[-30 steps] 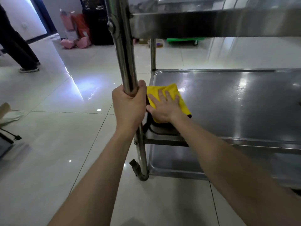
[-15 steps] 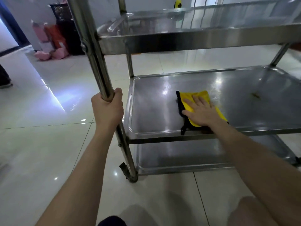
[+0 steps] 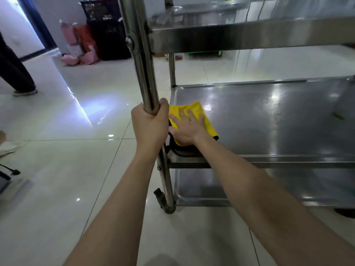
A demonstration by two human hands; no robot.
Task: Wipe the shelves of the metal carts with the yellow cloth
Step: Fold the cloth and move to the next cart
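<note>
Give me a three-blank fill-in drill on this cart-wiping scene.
1. The ____ hand grips the post.
2. The right hand presses flat on the ____ cloth.
3. The cloth lies on the ____ shelf.
Missing words: left; yellow; middle.

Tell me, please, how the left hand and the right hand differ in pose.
The left hand curls round the cart's upright post; the right hand lies flat, fingers straight. The left hand touches bare metal; the right hand presses the yellow cloth onto the middle shelf. Both are bare, near the shelf's left corner.
</note>
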